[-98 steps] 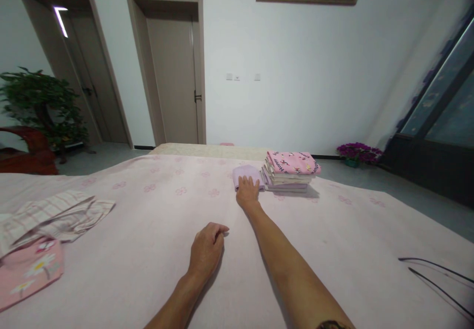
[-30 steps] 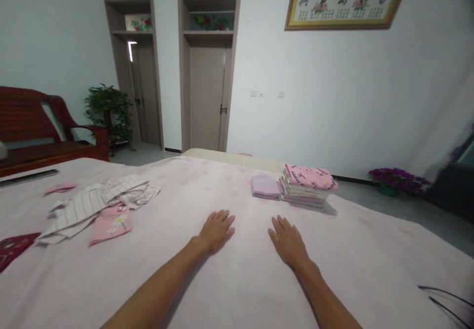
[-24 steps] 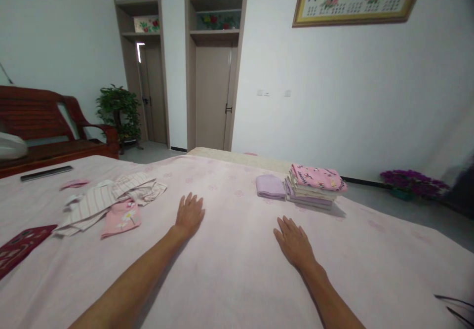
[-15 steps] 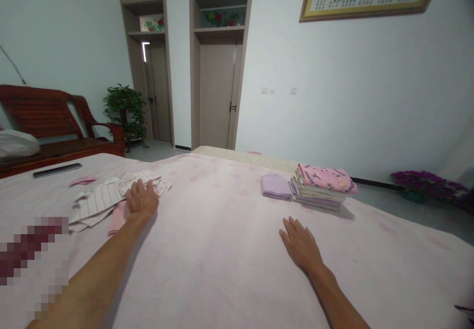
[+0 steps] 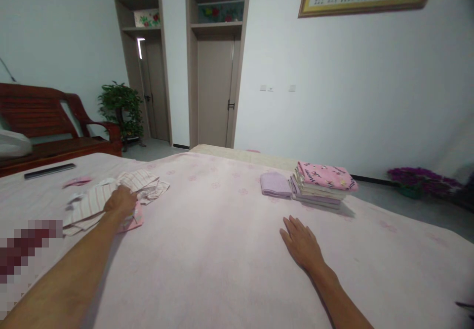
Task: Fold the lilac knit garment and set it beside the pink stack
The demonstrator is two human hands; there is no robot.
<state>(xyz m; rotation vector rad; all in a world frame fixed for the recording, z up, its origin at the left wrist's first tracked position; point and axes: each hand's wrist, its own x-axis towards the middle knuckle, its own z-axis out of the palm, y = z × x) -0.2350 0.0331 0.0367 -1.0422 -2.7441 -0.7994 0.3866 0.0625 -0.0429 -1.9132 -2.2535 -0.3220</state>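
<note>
Your left hand (image 5: pixel 120 202) touched striped white cloth (image 5: pixel 95 198), grip unclear; right hand (image 5: pixel 302 242) lay open. Folded pink fabric (image 5: pixel 326 176) read "Happy".

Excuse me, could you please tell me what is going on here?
A person's left hand is on a loose striped cloth, fingers curled, with a pink cloth beside it; its grip is hard to tell. The right hand lies open on the bedsheet. Further off, a folded purple cloth sits just left of a stack of folded cloths.
</note>
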